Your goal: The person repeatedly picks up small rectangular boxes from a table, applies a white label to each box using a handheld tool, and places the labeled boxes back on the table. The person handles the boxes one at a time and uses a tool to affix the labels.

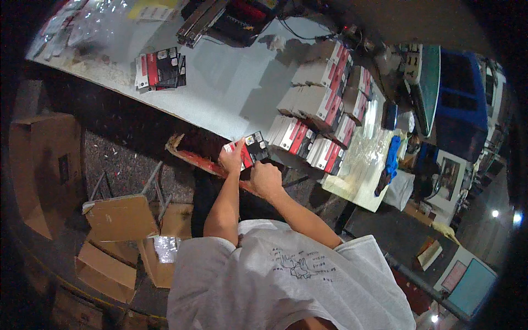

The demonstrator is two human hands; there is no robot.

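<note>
Just off the front edge of the white table (220, 82) I hold a small flat carton (257, 147) in black, red and white. My left hand (231, 157) grips its left side, thumb on the upper face. Curled closed, my right hand (266, 179) is at the carton's lower right edge; its fingertips are hidden behind the knuckles. To the right stand stacked rows of like cartons (297, 135), packed tightly on edge. A few more flat cartons (159, 69) lie fanned in a loose pile on the table at the left.
A dark machine (242, 22) sits at the table's back. Clear plastic wrap (363, 146) covers the right end, near a blue cloth (393, 157). Brown cardboard boxes (47, 170) stand on the floor to the left. A worn reddish edge (195, 159) lies just left of my hands.
</note>
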